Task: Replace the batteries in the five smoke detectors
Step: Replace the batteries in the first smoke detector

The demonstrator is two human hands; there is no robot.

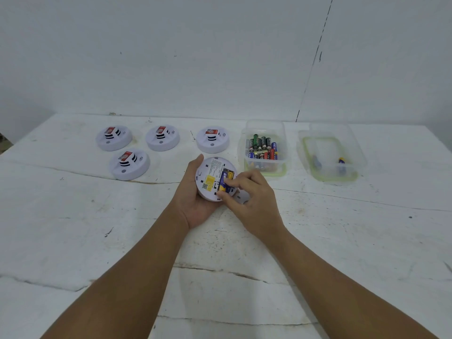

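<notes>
- four smoke detectors [114,138] [162,138] [213,140] [129,164] sit face up on the white table [73,228], far left.
- left hand [195,199] cups the fifth detector [208,178] from below, back side up, fingers curled round its rim.
- right hand [254,199] pinches a blue and yellow battery [223,183] in the open compartment.
- a clear box of batteries [265,148] stands just right.
- a second clear box [331,152], farthest right, holds two batteries.
</notes>
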